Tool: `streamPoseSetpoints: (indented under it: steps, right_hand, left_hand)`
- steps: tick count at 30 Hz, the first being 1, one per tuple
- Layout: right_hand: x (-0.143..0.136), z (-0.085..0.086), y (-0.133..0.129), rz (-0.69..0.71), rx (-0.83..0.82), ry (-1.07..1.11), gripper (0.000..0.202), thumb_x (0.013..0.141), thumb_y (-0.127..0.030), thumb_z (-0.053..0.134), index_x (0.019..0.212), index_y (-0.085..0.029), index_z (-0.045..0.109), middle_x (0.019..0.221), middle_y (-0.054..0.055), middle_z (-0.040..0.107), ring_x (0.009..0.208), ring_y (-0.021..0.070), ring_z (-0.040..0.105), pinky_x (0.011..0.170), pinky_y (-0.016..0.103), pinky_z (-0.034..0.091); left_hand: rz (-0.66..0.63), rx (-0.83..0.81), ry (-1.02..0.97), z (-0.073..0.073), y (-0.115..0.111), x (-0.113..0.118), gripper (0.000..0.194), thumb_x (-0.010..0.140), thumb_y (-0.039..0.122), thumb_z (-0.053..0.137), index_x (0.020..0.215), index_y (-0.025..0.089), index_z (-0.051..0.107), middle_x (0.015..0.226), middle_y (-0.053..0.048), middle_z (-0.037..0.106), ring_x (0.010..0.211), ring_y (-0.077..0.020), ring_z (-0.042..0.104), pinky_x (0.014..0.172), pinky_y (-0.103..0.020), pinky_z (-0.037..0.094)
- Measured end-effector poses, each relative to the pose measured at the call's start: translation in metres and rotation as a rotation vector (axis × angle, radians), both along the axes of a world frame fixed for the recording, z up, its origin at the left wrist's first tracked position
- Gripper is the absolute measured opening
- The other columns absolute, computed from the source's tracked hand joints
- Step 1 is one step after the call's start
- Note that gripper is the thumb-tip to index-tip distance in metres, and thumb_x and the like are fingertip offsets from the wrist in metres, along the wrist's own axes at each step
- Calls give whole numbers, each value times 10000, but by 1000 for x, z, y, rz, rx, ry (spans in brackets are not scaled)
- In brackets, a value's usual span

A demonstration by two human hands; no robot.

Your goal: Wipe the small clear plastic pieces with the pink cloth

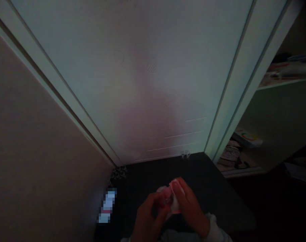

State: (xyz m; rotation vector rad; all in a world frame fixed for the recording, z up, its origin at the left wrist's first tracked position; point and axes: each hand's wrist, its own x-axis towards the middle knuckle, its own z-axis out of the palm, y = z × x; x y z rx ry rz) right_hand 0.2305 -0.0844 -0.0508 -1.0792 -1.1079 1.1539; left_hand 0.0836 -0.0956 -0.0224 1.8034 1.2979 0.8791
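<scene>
Above a dark tabletop, my two hands are close together at the lower middle of the view. My right hand is closed around a pink and white cloth, its thumb pressed on the upper part. On the other side, my left hand has its fingers curled round a small pinkish object with a shiny, clear-looking part. That object meets the cloth between my hands. Dim light and my fingers hide its exact kind.
Small clear glass-like pieces sit at the tabletop's back left corner, and a clear piece at the back edge. A bright pixelated rectangle lies at left. A white panel rises behind; shelves with folded items stand right.
</scene>
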Motion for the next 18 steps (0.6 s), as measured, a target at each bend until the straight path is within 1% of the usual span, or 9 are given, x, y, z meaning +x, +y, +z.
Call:
streamPoseSetpoints:
  steps: [5,7,9,12,15,18]
  right_hand:
    - [3,-3,2,-53,-94,131,408,816,-593,490,685,-207,476,612,-49,452,533,121,438,490,230,385]
    - [5,-4,2,-54,-141,199,408,785,-597,536,679,-207,482,610,-52,449,523,117,429,480,228,381]
    - [6,-4,1,-58,-179,266,389,766,-581,575,677,-212,491,606,-54,452,514,117,429,468,226,379]
    - [7,-4,-1,-73,-181,308,351,750,-543,621,656,-221,518,603,-50,474,533,130,459,494,234,404]
    - [7,-10,-2,-75,-173,331,318,733,-532,642,648,-234,573,618,-30,547,591,164,523,568,265,445]
    - [8,-18,-3,-93,-172,384,309,686,-549,671,710,-242,652,731,11,654,737,219,592,698,319,474]
  left_hand:
    - [-46,48,27,-6,0,3,275,762,203,626,1036,201,648,960,-62,718,835,-211,657,761,-274,509]
    - [-39,68,18,-8,-2,4,296,762,193,616,1057,207,645,989,-68,714,861,-217,655,788,-282,505]
    - [-20,79,18,-10,-3,4,315,757,186,616,1071,209,641,969,-67,715,836,-215,655,783,-286,506]
    - [3,82,19,-10,-4,2,305,742,200,638,1047,206,651,893,-58,717,769,-207,650,733,-280,510]
    - [42,37,-27,-8,-7,0,265,742,232,648,1004,201,659,863,-54,709,767,-213,645,722,-287,501]
    - [81,-59,-133,-6,-9,-1,237,754,257,643,982,191,643,850,-53,698,782,-219,645,729,-299,492]
